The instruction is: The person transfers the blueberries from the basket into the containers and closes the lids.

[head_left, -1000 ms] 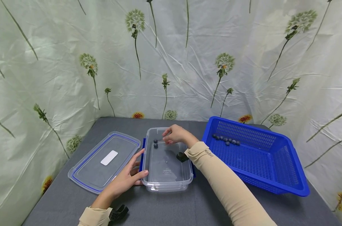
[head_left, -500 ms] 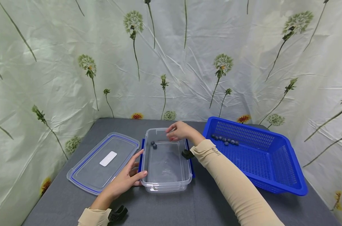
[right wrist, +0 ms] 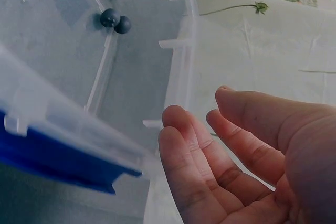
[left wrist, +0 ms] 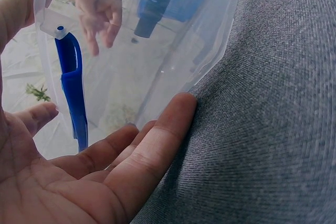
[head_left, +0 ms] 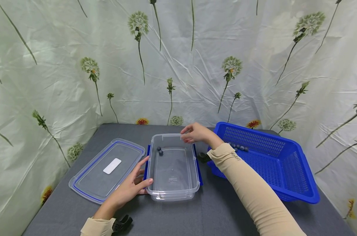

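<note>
A clear plastic food container (head_left: 174, 170) with blue side latches stands on the table. Two blueberries (head_left: 160, 151) lie inside it, toward the far left; the right wrist view also shows these blueberries (right wrist: 114, 20). My left hand (head_left: 129, 188) holds the container's left side, its thumb over the rim and its fingers along the outer wall by the blue latch (left wrist: 73, 80). Above the far right corner of the container hovers my right hand (head_left: 196, 133), its fingers (right wrist: 178, 156) loosely bent with nothing between them. Several more blueberries (head_left: 240, 148) lie in the blue basket (head_left: 273, 167).
The container's lid (head_left: 107, 170), clear with a blue seal and a white label, lies flat to the left. The basket stands at the right, partly behind the right forearm (head_left: 252, 186). A flower-printed curtain (head_left: 202, 65) hangs behind the grey table (head_left: 172, 218).
My right hand has moved right, from over the container's inside to its far right corner near the basket. The two blueberries have shifted slightly within the container. My left hand keeps its hold.
</note>
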A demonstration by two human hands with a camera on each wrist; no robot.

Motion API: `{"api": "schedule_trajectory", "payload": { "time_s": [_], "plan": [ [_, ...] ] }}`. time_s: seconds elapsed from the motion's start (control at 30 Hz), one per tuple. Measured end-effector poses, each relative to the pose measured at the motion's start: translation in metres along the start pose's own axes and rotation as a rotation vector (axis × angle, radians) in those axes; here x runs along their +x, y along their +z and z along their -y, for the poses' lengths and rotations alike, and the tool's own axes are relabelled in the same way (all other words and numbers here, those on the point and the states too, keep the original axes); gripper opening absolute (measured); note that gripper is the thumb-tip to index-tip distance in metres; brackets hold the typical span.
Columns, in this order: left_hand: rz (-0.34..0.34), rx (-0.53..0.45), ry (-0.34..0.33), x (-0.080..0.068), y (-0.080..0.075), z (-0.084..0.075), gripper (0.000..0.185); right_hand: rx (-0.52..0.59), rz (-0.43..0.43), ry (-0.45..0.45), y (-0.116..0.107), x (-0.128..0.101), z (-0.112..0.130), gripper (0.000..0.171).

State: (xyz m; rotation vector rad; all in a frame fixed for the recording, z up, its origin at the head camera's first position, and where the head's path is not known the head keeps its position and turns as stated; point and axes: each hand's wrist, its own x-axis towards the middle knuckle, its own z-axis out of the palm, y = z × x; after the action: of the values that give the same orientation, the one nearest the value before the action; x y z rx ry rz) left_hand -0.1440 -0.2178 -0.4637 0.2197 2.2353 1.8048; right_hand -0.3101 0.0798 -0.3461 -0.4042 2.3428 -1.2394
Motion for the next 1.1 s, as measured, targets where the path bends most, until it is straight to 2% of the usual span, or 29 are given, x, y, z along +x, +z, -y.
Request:
{"api": "schedule_trajectory", "payload": {
  "time_s": [0.73,1.1],
  "plan": [
    [0.008,-0.006,0.002,0.000,0.001,-0.001,0.083,0.020,-0.082,0.002,-0.047,-0.025,-0.024,0.038],
    [0.010,0.000,0.001,-0.001,0.001,-0.002,0.083,0.028,-0.090,0.006,-0.068,-0.039,-0.038,0.041]
  ]
}}
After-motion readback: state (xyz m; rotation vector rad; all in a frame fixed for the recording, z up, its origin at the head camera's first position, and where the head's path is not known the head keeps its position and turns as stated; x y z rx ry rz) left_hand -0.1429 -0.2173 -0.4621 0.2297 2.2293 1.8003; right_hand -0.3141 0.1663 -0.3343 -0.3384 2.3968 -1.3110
